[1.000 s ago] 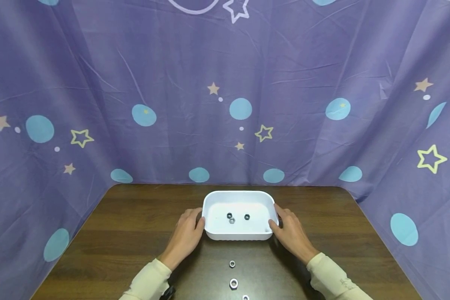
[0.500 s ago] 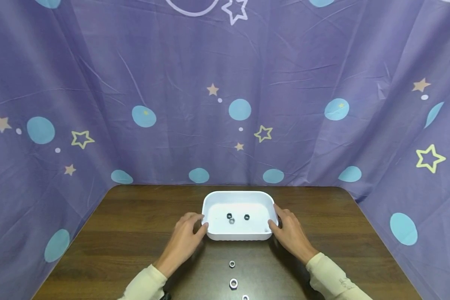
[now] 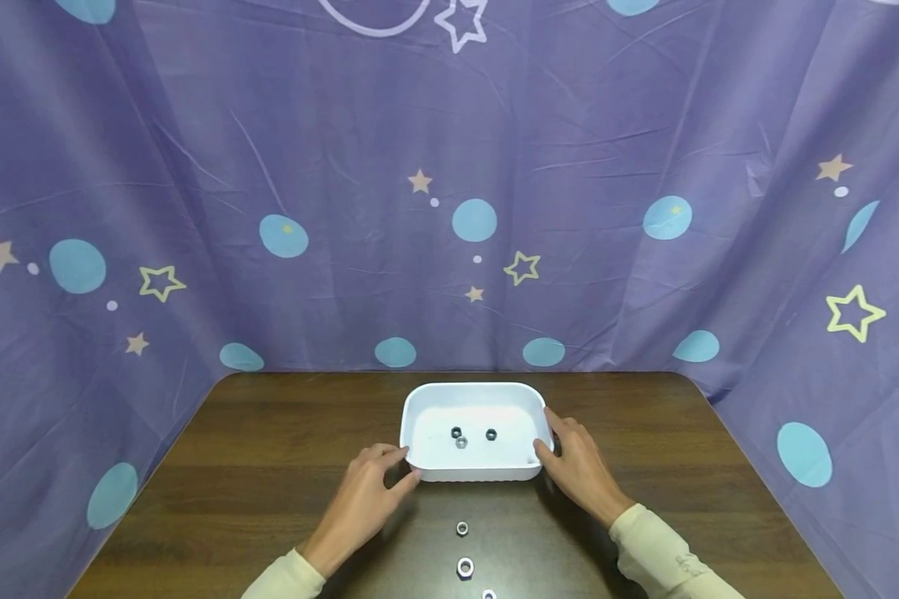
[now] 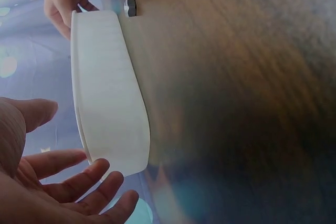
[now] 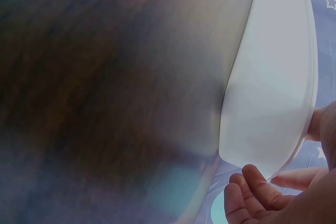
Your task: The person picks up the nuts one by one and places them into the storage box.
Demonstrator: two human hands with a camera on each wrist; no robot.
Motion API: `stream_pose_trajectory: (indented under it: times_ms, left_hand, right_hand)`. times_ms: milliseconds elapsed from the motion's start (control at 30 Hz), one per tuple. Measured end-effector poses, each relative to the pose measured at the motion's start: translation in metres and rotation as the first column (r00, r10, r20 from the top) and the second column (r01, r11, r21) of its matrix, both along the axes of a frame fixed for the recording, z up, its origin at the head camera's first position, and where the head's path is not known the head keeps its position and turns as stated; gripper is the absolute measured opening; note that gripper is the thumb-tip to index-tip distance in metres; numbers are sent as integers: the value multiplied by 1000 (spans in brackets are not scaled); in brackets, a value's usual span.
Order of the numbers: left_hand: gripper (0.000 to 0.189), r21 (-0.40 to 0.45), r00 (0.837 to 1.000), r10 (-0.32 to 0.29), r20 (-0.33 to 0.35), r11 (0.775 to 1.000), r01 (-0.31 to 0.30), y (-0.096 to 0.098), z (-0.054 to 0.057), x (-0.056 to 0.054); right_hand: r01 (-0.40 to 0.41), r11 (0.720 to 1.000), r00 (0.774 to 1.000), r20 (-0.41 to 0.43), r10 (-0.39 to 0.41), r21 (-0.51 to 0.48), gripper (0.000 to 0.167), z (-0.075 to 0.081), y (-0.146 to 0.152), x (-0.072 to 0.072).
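A white plastic tray (image 3: 474, 475) stands on the table with two dark hex nuts (image 3: 491, 434) and a silver nut (image 3: 461, 443) on its floor. My right hand (image 3: 580, 468) holds the tray's right end, thumb over the rim and fingers along the outer wall. My left hand (image 3: 365, 492) is at the front left corner, its fingers loosely spread. In the left wrist view its thumb stands away from the tray wall (image 4: 110, 87), and fingertips are beside the near end; whether they touch is unclear.
Several silver nuts, among them one nearer the tray (image 3: 459, 532) and a larger one (image 3: 459, 572), lie in a line on the brown wooden table (image 3: 285, 466) in front of the tray. A purple patterned curtain (image 3: 345, 274) hangs behind and at both sides.
My left hand has loosened from the tray's left side and slid toward the front left corner. The right hand and the tray have stayed in place; the head view has shifted slightly.
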State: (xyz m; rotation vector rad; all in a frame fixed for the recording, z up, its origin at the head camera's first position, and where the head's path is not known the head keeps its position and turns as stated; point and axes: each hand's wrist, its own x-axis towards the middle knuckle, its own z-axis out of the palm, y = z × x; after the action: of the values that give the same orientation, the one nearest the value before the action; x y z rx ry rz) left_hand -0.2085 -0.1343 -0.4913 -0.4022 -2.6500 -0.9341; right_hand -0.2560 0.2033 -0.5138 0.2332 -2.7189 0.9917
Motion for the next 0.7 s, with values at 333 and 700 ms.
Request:
stream_pose_trajectory:
  times_ms: [333, 700]
  left_hand:
    - [37, -13, 1000, -12, -4, 1000, 12, -7, -4, 10]
    - [27, -72, 989, -138, -47, 988, 134, -3, -11, 22]
  right_hand:
    - [0, 1000, 1000, 0, 0, 13, 65, 1, 0, 0]
    - [14, 1000, 1000, 22, -15, 13, 66, 1, -1, 1]
